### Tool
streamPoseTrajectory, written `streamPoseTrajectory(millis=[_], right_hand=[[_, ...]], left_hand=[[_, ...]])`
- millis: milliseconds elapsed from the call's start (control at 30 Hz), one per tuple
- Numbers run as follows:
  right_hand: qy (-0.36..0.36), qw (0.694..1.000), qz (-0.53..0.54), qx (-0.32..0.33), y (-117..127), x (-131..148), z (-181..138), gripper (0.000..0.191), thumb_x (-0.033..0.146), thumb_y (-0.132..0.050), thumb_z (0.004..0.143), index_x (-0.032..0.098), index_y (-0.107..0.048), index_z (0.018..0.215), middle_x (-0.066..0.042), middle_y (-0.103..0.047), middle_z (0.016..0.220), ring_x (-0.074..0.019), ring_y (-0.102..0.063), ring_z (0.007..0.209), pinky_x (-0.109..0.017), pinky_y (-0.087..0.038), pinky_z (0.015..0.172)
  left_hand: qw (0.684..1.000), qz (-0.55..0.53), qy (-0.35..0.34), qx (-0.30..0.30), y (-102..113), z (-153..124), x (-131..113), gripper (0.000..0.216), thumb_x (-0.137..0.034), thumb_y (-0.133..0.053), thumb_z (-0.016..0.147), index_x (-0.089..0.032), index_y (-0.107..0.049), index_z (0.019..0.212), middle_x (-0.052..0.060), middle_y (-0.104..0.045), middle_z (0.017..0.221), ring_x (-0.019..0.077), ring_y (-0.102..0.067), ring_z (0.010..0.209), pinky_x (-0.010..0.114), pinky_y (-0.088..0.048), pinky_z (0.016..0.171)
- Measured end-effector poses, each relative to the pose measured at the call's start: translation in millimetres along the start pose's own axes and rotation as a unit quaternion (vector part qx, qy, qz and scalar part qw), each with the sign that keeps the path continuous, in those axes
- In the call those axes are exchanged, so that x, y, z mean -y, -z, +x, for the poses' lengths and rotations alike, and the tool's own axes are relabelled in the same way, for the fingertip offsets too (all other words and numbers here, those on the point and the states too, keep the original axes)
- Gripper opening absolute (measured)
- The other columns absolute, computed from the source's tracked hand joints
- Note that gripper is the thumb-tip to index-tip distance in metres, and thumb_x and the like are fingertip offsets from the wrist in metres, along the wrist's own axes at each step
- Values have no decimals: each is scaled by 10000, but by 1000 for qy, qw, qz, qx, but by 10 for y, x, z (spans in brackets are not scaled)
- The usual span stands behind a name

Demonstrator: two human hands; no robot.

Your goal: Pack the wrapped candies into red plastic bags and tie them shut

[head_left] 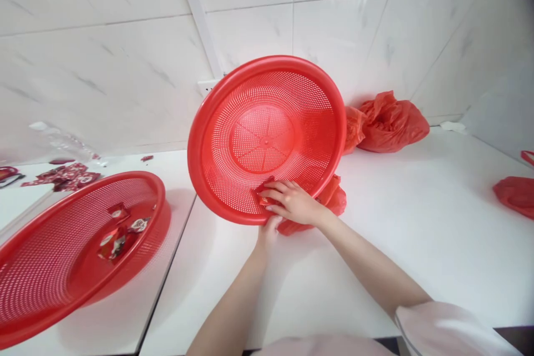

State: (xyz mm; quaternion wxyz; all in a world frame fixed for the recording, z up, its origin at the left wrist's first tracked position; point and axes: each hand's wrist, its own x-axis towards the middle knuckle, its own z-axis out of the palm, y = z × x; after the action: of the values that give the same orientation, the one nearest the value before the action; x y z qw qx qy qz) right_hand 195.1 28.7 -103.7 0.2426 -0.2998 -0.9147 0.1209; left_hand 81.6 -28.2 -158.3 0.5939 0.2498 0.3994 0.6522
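A round red perforated basket [233, 122] stands tilted on its edge, its inside facing me. My left hand [268, 233] grips its lower rim from below, fingers hidden behind the rim. My right hand [292, 201] reaches over the rim into the basket, fingers closed on a small red wrapped packet [264, 193] at the bottom of the basket wall. A crumpled red plastic bag [334, 200] lies just behind both hands.
A second red basket [50, 289] lies at the left with a few red packets [119, 233] inside. More packets [67, 173] are scattered at the back left. Red plastic bags [387, 122] sit by the tiled wall, another bag [517, 194] at the right edge.
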Motion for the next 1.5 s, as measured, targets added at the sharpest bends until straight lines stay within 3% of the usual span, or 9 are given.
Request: streamPoseTrajectory(millis=[200, 333, 467, 567, 767, 967, 1233, 1367, 1500], right_hand=[[-54, 997, 0, -50, 26, -39, 20, 285, 363, -407, 997, 212, -640, 1062, -78, -677, 1009, -205, -611, 925, -330, -481, 791], [-134, 972, 113, -159, 289, -157, -34, 249, 372, -419, 991, 197, -596, 991, -65, -692, 945, -183, -644, 835, -284, -477, 735], [-177, 947, 116, -240, 584, -275, -138, 276, 424, -441, 970, 193, -590, 950, -51, -684, 870, -181, -630, 764, -279, -465, 715], [-169, 961, 82, -201, 721, -311, -212, 268, 400, -433, 974, 196, -606, 964, -19, -654, 769, -153, -586, 650, -256, -440, 646], [-124, 986, 19, -113, 785, -301, -241, 245, 334, -411, 984, 228, -628, 1026, -30, -696, 873, -170, -626, 715, -272, -436, 678], [-137, 990, 15, -41, 790, -293, -230, 120, 332, -626, 866, 230, -616, 927, -26, -714, 876, -185, -645, 749, -294, -448, 702], [-137, 982, 76, -111, 776, -439, -282, 348, 233, -656, 800, 219, -561, 1134, -72, -664, 1085, -217, -644, 925, -348, -508, 795], [-123, 977, 37, -172, 768, -480, -274, 225, 212, -655, 802, 200, -652, 1026, -89, -680, 1018, -238, -633, 936, -381, -504, 831], [-94, 974, 44, -200, 800, -437, -275, 105, 252, -637, 846, 210, -699, 920, -63, -692, 910, -202, -621, 839, -322, -499, 740]], left_hand=[[1000, -23, 5, -18, 28, 78, -101, 253, -200, -682, 577, -173, -708, 827, 51, -729, 885, 260, -671, 911, 391, -543, 809], [998, -36, -23, -36, 155, 177, -251, 166, -199, -682, 573, -186, -693, 739, 29, -730, 881, 237, -671, 890, 396, -551, 802], [995, -50, -61, -54, 231, 226, -380, 108, -208, -650, 589, -191, -667, 695, 14, -719, 824, 212, -668, 848, 395, -554, 790], [994, -50, -74, -59, 231, 230, -418, 105, -216, -632, 598, -190, -658, 697, 22, -717, 830, 209, -664, 854, 400, -552, 798], [996, -51, -67, -40, 223, 220, -409, 127, -218, -634, 614, -179, -678, 727, 30, -716, 838, 204, -656, 853, 398, -549, 806], [996, -49, -68, -40, 243, 225, -408, 148, -196, -663, 583, -191, -692, 728, 20, -716, 830, 213, -659, 848, 397, -556, 789], [995, -45, -80, -50, 265, 240, -400, 114, -198, -662, 570, -190, -656, 684, 12, -703, 783, 224, -659, 864, 400, -548, 785], [995, -43, -79, -54, 271, 254, -401, 94, -209, -648, 571, -188, -642, 662, 20, -705, 783, 225, -657, 854, 395, -547, 767], [994, -46, -80, -53, 268, 252, -412, 146, -214, -643, 574, -191, -670, 716, 24, -719, 820, 217, -654, 835, 399, -551, 766]])
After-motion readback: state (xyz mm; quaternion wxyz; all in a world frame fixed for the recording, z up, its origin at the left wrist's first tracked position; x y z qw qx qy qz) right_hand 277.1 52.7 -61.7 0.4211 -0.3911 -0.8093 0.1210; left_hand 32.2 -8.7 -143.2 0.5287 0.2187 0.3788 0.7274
